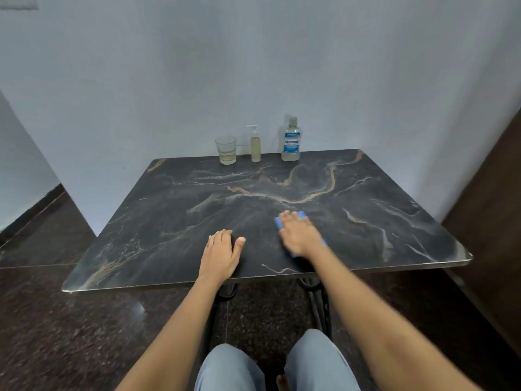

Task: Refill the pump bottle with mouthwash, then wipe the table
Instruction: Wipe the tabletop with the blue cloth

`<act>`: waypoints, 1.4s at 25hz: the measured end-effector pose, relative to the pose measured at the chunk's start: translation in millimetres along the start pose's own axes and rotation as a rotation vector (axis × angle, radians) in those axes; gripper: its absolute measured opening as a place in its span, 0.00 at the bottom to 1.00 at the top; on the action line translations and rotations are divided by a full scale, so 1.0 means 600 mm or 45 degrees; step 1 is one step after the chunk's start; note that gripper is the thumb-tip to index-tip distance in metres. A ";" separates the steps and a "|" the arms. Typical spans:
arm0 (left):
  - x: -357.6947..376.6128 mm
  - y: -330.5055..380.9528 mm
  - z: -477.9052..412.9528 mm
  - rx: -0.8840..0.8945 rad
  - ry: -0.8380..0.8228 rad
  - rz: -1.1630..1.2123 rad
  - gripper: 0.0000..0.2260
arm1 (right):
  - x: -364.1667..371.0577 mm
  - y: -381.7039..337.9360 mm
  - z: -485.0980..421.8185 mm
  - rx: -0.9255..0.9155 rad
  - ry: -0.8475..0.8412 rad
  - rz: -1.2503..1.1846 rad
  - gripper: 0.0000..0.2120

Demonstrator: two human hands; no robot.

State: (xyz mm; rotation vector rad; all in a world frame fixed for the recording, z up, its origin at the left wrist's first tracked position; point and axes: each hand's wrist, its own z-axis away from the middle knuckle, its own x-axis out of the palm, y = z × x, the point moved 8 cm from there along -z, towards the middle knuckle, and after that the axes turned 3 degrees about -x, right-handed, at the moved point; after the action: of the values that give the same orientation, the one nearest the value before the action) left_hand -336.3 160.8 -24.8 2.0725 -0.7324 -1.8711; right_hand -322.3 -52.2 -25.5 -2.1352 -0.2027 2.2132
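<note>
Refill part looks done, judging by the layout: pump bottle (255,145) stands upright w/ its pump head on and pale yellowish liquid most of the way up, at approx 12 o'clock on the far edge of the table (394,221), by the wall. Mouthwash bottle (291,139) is just to its right at about 1 o'clock, cap on, only a low band of liquid showing under the label. A glass (226,150) sits at 11 o'clock, left of the pump bottle, w/ a little liquid in the bottom. All three apart from each other, none touching. Wiping seems underway: right hand (300,235) lies flat, fingers spread, pressing a blue cloth (301,215) onto the tabletop, nearer the front edge, roughly 5 o'clock from table centre; not pinching it, just palm down on top. Left hand (221,253) rests flat and empty at 6 o'clock near the front edge, fingers loosely together. Left to do, prob: rest of the surface. Hard to tell: most of the cloth is hidden under the hand, right hand is motion-blurred, and no wet streaks or spills can be made out on the dark marble, so can't say which areas are wiped already.
</note>
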 end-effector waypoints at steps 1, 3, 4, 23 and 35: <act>0.005 0.009 -0.001 -0.001 0.006 0.013 0.27 | 0.008 -0.043 0.015 -0.082 -0.008 -0.012 0.27; 0.017 0.030 -0.008 -0.006 0.009 0.038 0.27 | 0.021 -0.085 0.054 -0.191 -0.033 -0.067 0.26; 0.025 0.044 -0.012 -0.008 0.003 0.049 0.26 | 0.024 -0.085 0.075 -0.230 -0.039 -0.074 0.26; 0.116 0.171 -0.042 0.145 -0.037 0.003 0.28 | -0.054 0.386 0.030 0.463 0.028 -0.082 0.27; 0.072 0.128 -0.061 0.016 0.008 0.363 0.28 | -0.004 0.044 0.127 -0.476 -0.070 -0.045 0.26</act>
State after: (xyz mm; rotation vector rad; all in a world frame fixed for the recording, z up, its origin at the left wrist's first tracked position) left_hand -313.5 68.3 -17.5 1.8645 -0.9821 -1.7056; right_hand -396.7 -83.0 -24.3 -2.2156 -0.7029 2.3690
